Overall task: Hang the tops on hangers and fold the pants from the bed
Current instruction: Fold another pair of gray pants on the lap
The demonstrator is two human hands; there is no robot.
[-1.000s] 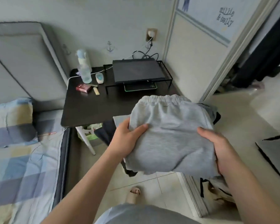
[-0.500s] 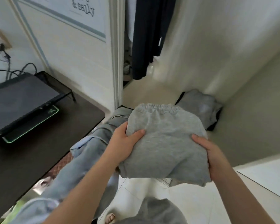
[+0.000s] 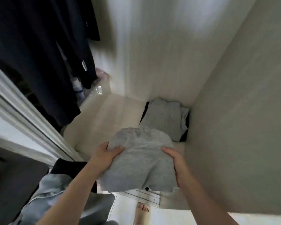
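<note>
Folded grey pants [image 3: 141,163] with an elastic waistband hang in the air between both hands, in front of an open wardrobe. My left hand [image 3: 105,155] grips the left edge, thumb on top. My right hand [image 3: 173,161] grips the right edge. Just beyond, a stack of folded grey clothes [image 3: 165,117] lies in the right back corner of the wardrobe floor [image 3: 113,114]. Dark tops [image 3: 44,54] hang at the upper left inside the wardrobe.
The white sliding-door frame [image 3: 23,114] runs diagonally at the left. A light blue denim garment [image 3: 55,197] lies over something dark at the lower left. The wardrobe's right wall [image 3: 242,127] is close. My foot [image 3: 143,211] shows on the white floor.
My view has swung right, from the black desk and bed to the wardrobe's inside. Both hands have carried the folded grey pants toward the wardrobe floor, near the grey stack.
</note>
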